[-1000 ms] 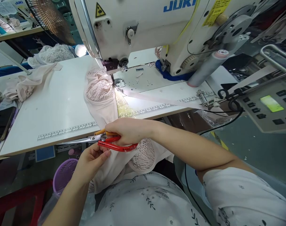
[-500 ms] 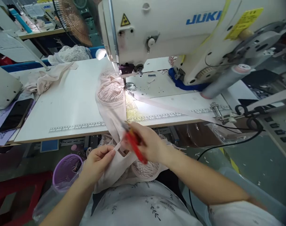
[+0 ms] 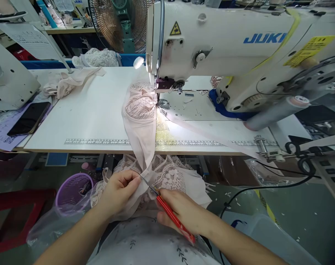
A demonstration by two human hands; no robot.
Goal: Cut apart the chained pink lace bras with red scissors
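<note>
My left hand (image 3: 123,188) pinches the edge of a pale pink lace bra (image 3: 141,134) just below the table edge. Red-handled scissors (image 3: 171,213) are gripped in my right hand (image 3: 181,209). Their blades point up and left, with the tips at the fabric beside my left fingertips; whether the blades are apart I cannot tell. One lace cup of the bra lies on the table beneath the sewing machine's needle area (image 3: 158,99). More pale lace fabric (image 3: 174,180) hangs over my lap. A thin pale tape (image 3: 200,131) runs from the presser foot toward the right.
The white JUKI sewing machine (image 3: 222,44) stands over the table (image 3: 95,110), which has a printed ruler along its front. A phone (image 3: 29,118) lies at left. Below are a purple basket (image 3: 70,187), a red stool (image 3: 32,221) and a black cable (image 3: 256,188). A fan (image 3: 106,22) stands behind.
The scissors have come down and turned, their tips now at the fabric by my left fingers. My right hand has moved lower. The camera view has shifted.
</note>
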